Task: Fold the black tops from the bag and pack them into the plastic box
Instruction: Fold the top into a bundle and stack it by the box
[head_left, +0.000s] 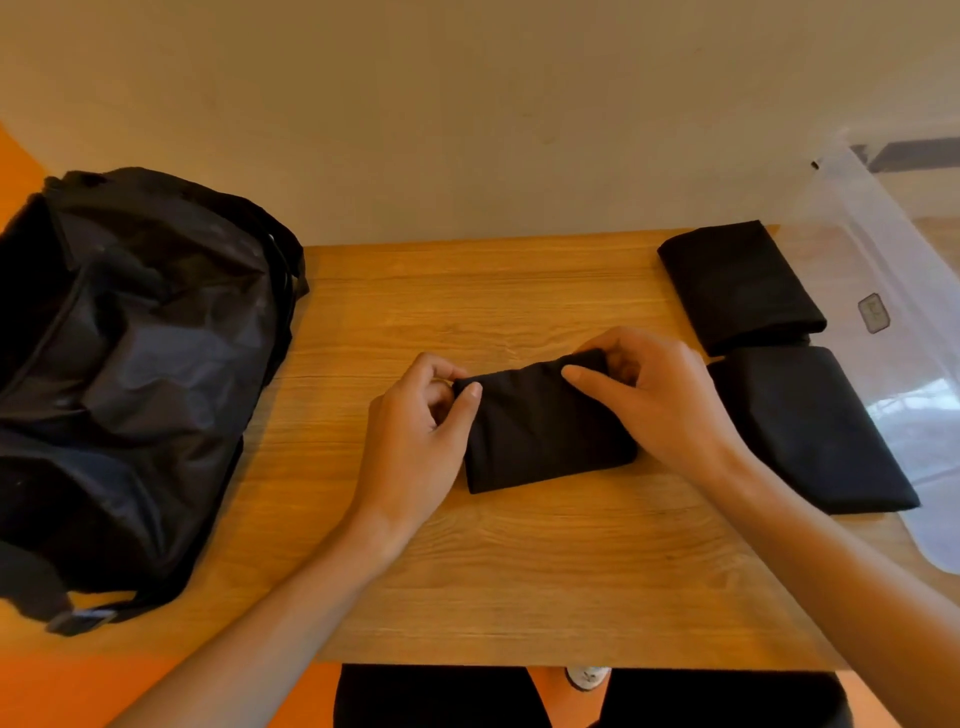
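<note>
Our left hand (415, 441) and right hand (654, 400) arch over the folded black top (545, 431) at worktop (519, 571) centre, both grips clamped on its ten and one o'clock corners

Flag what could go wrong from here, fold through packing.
1. The left hand and right hand pinch only the far edge of the centre top; lifted so, its fold may drop open.
2. Two folded tops lie between it and the plastic box; carrying it across could knock them askew.
</note>
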